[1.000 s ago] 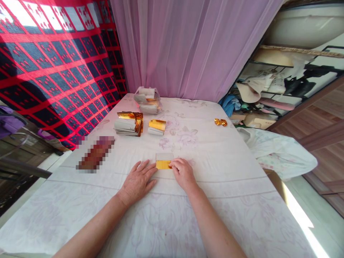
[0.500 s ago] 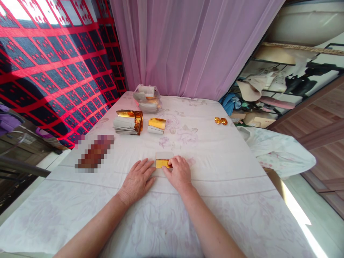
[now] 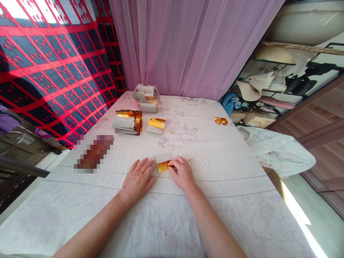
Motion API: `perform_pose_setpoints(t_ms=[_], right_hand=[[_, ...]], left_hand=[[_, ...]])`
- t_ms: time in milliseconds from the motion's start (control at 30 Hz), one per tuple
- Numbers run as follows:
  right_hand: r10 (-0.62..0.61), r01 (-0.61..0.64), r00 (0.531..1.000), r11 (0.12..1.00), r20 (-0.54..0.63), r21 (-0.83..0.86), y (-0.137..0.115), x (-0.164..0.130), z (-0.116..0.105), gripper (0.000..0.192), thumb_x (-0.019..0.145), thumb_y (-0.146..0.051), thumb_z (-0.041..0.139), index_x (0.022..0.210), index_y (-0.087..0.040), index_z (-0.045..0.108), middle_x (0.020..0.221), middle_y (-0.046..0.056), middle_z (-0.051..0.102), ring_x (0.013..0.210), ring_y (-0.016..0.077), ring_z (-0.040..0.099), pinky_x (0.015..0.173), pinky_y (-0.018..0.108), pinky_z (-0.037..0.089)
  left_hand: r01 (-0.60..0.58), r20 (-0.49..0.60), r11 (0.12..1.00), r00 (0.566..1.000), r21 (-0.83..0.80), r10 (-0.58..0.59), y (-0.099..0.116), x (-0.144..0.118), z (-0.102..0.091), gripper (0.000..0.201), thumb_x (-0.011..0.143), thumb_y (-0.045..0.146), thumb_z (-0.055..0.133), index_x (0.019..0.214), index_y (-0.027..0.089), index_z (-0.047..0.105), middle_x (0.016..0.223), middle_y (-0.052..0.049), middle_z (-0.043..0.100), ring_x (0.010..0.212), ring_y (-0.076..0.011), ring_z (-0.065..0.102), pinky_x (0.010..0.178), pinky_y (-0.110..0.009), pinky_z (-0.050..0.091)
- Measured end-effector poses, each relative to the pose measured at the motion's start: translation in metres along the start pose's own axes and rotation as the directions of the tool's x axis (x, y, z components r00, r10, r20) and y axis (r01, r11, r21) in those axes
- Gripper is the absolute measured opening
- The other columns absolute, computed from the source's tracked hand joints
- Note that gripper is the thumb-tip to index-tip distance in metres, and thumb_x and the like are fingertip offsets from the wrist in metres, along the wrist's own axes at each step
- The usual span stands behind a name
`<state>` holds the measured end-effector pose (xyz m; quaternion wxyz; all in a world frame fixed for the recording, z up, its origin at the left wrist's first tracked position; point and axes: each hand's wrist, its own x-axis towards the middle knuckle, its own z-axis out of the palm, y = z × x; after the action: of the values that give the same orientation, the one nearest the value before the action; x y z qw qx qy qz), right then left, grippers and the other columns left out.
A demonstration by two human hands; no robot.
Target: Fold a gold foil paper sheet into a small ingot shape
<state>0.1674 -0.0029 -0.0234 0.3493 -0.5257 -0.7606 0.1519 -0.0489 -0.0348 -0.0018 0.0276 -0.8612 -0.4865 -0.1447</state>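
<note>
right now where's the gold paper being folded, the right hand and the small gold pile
gold paper [image 3: 163, 166], head view, on its gold flap
right hand [image 3: 183, 174], head view, back of the hand
small gold pile [image 3: 157, 124], head view, top gold sheet

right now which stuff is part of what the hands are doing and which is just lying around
In hand:
- gold paper sheet, pinched by right hand
- left hand, flat beside it

Lying about:
- gold paper stacks and
- plastic bag of sheets
- folded gold pieces
- blurred object

One head-worn camera looks forward and down across the cloth-covered table [image 3: 220, 172] toward the curtain [image 3: 188, 46].
</note>
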Motion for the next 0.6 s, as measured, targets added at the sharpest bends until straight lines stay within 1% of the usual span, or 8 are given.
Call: perform_pose_setpoints(t_ms=[100, 200, 267, 400, 533, 600], right_hand=[[-0.004, 0.003, 1.000, 1.000, -0.007, -0.010, -0.002, 0.000, 0.001, 0.017, 0.076, -0.008, 0.059, 0.081, -0.022, 0.066, 0.089, 0.004, 0.064, 0.087, 0.0201, 0.058, 0.083, 0.034, 0.045], [-0.010, 0.010, 1.000, 1.000, -0.010, -0.029, -0.003, -0.001, 0.001, 0.016, 0.077, -0.008, 0.058, 0.082, -0.021, 0.066, 0.089, 0.005, 0.064, 0.087, 0.0203, 0.058, 0.083, 0.034, 0.046], [-0.014, 0.013, 1.000, 0.999, -0.015, -0.049, -0.003, -0.002, 0.001, 0.016, 0.077, -0.008, 0.059, 0.082, -0.021, 0.066, 0.090, 0.005, 0.064, 0.087, 0.0205, 0.058, 0.082, 0.034, 0.046], [-0.015, 0.012, 1.000, 0.994, -0.023, -0.112, -0.003, -0.003, -0.003, 0.013, 0.078, -0.010, 0.060, 0.080, -0.021, 0.067, 0.088, 0.005, 0.065, 0.086, 0.0205, 0.058, 0.080, 0.032, 0.045], [0.006, -0.006, 1.000, 0.983, -0.004, -0.185, 0.001, 0.001, -0.009, 0.010, 0.079, -0.013, 0.063, 0.077, -0.022, 0.068, 0.084, 0.004, 0.064, 0.082, 0.0202, 0.058, 0.076, 0.031, 0.044], [0.000, 0.003, 1.000, 0.980, 0.011, -0.197, 0.005, 0.004, -0.012, 0.010, 0.079, -0.014, 0.064, 0.076, -0.022, 0.068, 0.083, 0.003, 0.065, 0.082, 0.0198, 0.058, 0.076, 0.031, 0.044]], left_hand=[[0.029, -0.002, 1.000, 1.000, 0.002, -0.029, 0.008, 0.001, 0.000, 0.032, 0.091, 0.030, 0.052, 0.121, 0.021, 0.061, 0.130, -0.007, 0.062, 0.122, -0.0297, 0.054, 0.105, -0.051, 0.038], [0.048, 0.010, 0.999, 0.999, 0.008, -0.048, 0.015, 0.002, 0.003, 0.036, 0.092, 0.036, 0.052, 0.125, 0.025, 0.059, 0.130, -0.006, 0.062, 0.121, -0.0301, 0.054, 0.105, -0.052, 0.037], [0.051, 0.012, 0.999, 0.999, 0.015, -0.051, 0.017, 0.004, 0.005, 0.037, 0.092, 0.039, 0.052, 0.125, 0.025, 0.060, 0.131, -0.006, 0.062, 0.123, -0.0302, 0.053, 0.106, -0.052, 0.036], [0.021, 0.038, 1.000, 0.999, 0.014, -0.022, 0.014, 0.016, 0.010, 0.039, 0.093, 0.042, 0.051, 0.126, 0.024, 0.059, 0.134, -0.006, 0.059, 0.128, -0.0305, 0.049, 0.108, -0.052, 0.033], [-0.002, 0.094, 1.000, 0.996, -0.009, 0.003, 0.008, 0.033, 0.013, 0.039, 0.093, 0.041, 0.051, 0.126, 0.023, 0.059, 0.138, -0.005, 0.057, 0.131, -0.0307, 0.046, 0.109, -0.053, 0.033], [0.002, 0.099, 1.000, 0.995, -0.015, 0.000, 0.007, 0.039, 0.014, 0.037, 0.093, 0.040, 0.051, 0.125, 0.023, 0.060, 0.139, -0.005, 0.056, 0.131, -0.0307, 0.046, 0.110, -0.053, 0.033]])
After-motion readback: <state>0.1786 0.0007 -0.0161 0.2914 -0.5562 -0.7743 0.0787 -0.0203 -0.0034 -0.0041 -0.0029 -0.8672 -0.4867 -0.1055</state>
